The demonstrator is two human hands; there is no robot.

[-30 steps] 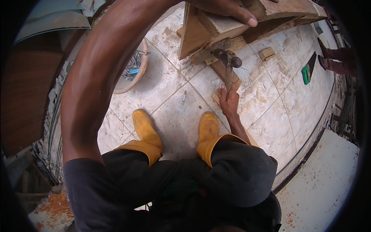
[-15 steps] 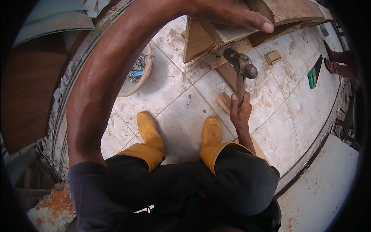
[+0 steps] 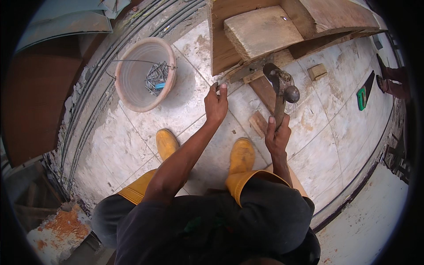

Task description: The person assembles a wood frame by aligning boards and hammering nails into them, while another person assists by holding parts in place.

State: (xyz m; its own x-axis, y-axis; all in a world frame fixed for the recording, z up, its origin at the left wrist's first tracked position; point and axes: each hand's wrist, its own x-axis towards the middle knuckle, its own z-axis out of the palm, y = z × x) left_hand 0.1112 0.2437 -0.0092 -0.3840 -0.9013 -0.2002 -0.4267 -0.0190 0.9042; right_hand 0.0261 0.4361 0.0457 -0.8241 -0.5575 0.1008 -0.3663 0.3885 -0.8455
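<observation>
My right hand [image 3: 277,137] is closed around the handle of a hammer [image 3: 282,83]. The hammer's dark metal head is up, just below a wooden box-like frame [image 3: 338,17] of boards at the top. My left hand [image 3: 216,105] is raised over the tiles between the bucket and the hammer, thumb and fingers pinched together. Whatever sits between those fingertips is too small to make out. Left of that hand stands a pale pink bucket [image 3: 128,70] with a wire handle, holding many nails [image 3: 157,76] and a small blue item [image 3: 159,85].
Wood offcuts [image 3: 317,72] lie on the dirty tile floor [image 3: 309,150]. A green-handled handsaw [image 3: 363,95] is at the right, near another person's feet [image 3: 393,79]. Cables [image 3: 99,66] run along the left edge beside a brown panel [image 3: 39,101]. My yellow boots [image 3: 241,154] stand below.
My left arm has come down from the wooden frame to the space right of the bucket, its fingers now pinched. The small object seen on the tiles is no longer visible. The hammer stays in my right hand.
</observation>
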